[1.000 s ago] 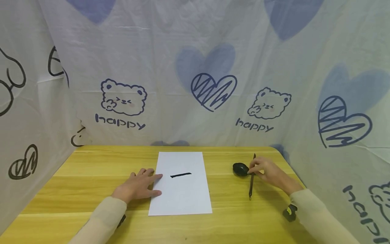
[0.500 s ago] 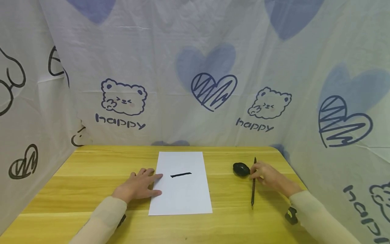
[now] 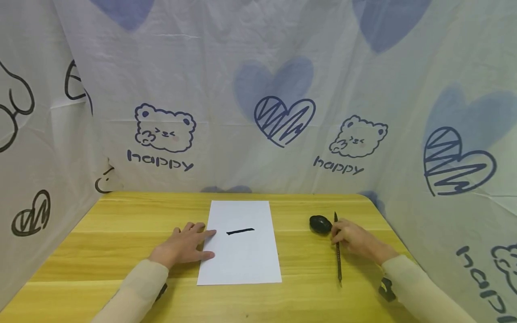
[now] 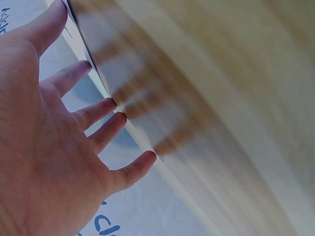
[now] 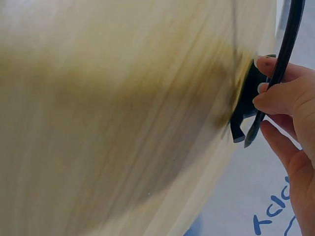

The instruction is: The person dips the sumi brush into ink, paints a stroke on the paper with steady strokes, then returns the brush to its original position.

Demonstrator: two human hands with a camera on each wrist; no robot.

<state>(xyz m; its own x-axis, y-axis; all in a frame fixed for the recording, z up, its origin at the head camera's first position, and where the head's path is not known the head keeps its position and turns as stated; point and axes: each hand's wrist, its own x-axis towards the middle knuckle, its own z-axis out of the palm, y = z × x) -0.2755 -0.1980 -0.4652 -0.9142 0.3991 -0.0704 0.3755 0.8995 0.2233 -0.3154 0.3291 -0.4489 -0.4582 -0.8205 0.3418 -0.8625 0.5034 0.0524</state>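
A white sheet of paper point(image 3: 242, 264) lies on the table, bearing one short black brush stroke point(image 3: 240, 231). My left hand point(image 3: 183, 244) rests on its left edge with fingers spread; the left wrist view shows fingertips touching the surface. At the right, my right hand point(image 3: 355, 240) pinches a dark calligraphy brush point(image 3: 338, 264) between thumb and fingers. Its loop end points toward me and its bristle tip point(image 5: 249, 139) points away. Just left of the hand sits a small glossy black ink dish point(image 3: 320, 224); whether the bristles touch it I cannot tell.
The yellow wood-grain table point(image 3: 121, 233) ends at a white printed curtain point(image 3: 226, 152) behind and at both sides. Bare tabletop lies between paper and ink dish. A dark wrist device point(image 3: 386, 289) hangs under the right sleeve.
The brush has been drawn toward me, its loop end now nearer and slightly further right. My right hand has moved a little nearer with it. The left hand and paper have stayed put.
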